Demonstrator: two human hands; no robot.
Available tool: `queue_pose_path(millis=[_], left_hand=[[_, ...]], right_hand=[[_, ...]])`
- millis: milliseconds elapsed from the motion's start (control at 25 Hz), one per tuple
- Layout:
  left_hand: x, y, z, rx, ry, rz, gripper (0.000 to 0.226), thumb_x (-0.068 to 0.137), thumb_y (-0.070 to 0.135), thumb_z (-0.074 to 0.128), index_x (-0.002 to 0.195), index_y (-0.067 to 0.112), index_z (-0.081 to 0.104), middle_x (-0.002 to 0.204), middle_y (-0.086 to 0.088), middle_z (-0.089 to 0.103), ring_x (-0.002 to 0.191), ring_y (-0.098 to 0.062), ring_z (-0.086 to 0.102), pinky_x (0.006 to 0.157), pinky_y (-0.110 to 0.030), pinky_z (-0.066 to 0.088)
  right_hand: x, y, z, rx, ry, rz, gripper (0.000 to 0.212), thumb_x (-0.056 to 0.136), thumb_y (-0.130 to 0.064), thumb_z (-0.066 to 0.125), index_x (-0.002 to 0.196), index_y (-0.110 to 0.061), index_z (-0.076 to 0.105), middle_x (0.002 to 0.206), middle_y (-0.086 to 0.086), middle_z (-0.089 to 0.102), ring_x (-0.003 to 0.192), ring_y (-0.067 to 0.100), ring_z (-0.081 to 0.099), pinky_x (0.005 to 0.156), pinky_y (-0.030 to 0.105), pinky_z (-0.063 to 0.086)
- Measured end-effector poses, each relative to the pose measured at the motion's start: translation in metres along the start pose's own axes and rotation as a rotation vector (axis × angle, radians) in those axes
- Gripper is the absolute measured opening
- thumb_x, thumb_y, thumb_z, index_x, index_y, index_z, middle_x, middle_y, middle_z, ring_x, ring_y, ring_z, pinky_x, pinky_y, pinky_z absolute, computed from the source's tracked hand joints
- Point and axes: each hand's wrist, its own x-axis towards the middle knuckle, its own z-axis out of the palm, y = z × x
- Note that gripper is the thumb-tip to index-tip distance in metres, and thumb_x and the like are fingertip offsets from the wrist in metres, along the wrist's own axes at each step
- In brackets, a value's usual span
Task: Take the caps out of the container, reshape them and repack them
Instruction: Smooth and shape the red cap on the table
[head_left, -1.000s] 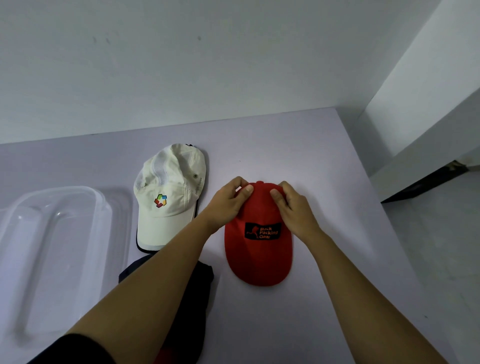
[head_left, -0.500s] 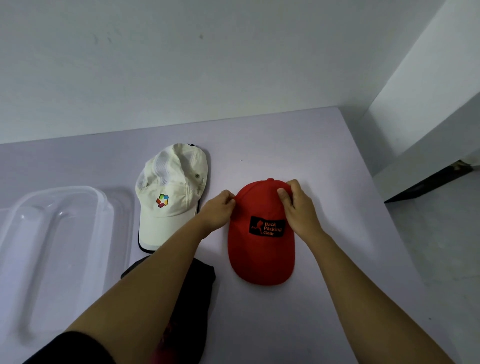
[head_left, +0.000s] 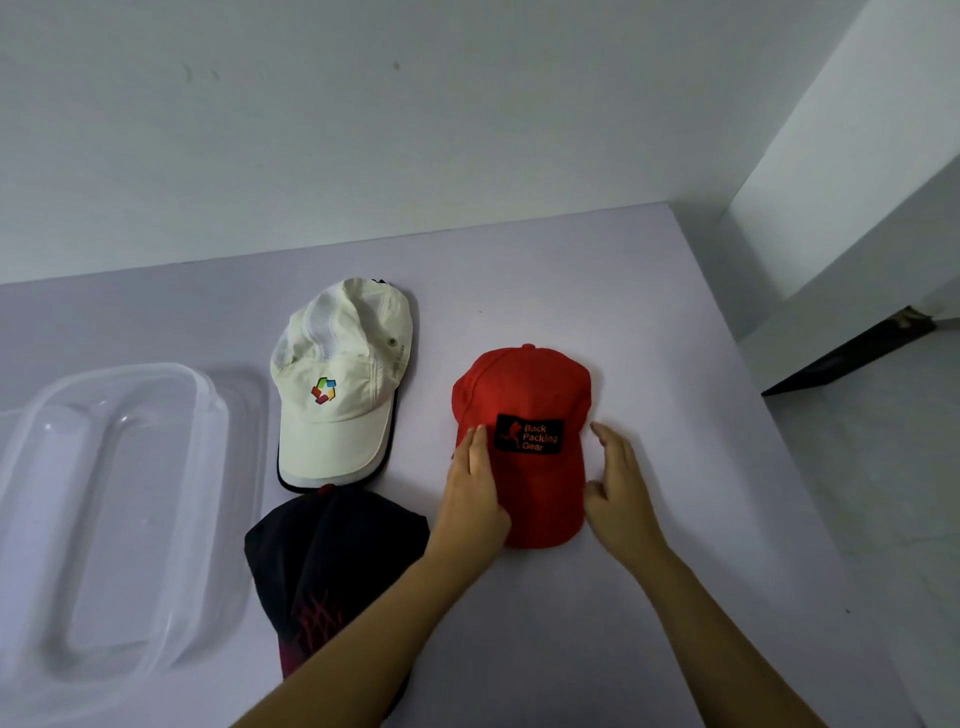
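Observation:
A red cap (head_left: 524, 389) with a black patch lies flat on the pale table (head_left: 649, 322), brim toward me. My left hand (head_left: 472, 493) rests flat on the cap's left side, fingers extended. Just off the cap's right edge, my right hand (head_left: 621, 488) has its fingers loosely apart and holds nothing. A cream cap (head_left: 343, 374) with a coloured logo lies to the left, stacked on another cap whose dark edge shows. A dark cap (head_left: 332, 566) with a red pattern lies nearer me, partly hidden by my left forearm.
A clear plastic container (head_left: 119, 499) sits at the left of the table. A white wall runs along the table's far edge. The table's right edge drops to a grey floor (head_left: 883, 493).
Both hands slid from the crown of the red cap down toward its brim, one on each side. The crown now lies flatter and rounder.

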Motion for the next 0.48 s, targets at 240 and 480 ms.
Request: queue_pose_path(millis=[240,480], left_hand=[[-0.02,-0.022,0.024,0.288,-0.292,-0.118,0.093,0.088,0.004,0.05,0.142,0.003,-0.026,0.152,-0.023,-0.029,0.145,-0.037,-0.016,0.118,-0.041,0.005],[-0.02,-0.029,0.035,0.385,-0.21,-0.113,0.082,0.095,0.014,0.043,0.143,0.001,-0.023,0.155,-0.026,-0.018,0.147,-0.036,-0.005,0.117,-0.038,0.015]], right_hand=[[-0.036,0.026,0.019,-0.388,-0.374,-0.08,0.105,0.074,-0.02,0.063,0.142,-0.016,-0.017,0.15,-0.004,-0.018,0.141,0.011,-0.01,0.118,0.036,0.004],[-0.031,0.026,0.049,-0.789,0.109,-0.174,0.075,0.064,-0.014,0.075,0.129,0.008,0.045,0.129,0.024,0.055,0.118,0.034,0.057,0.099,0.056,0.032]])
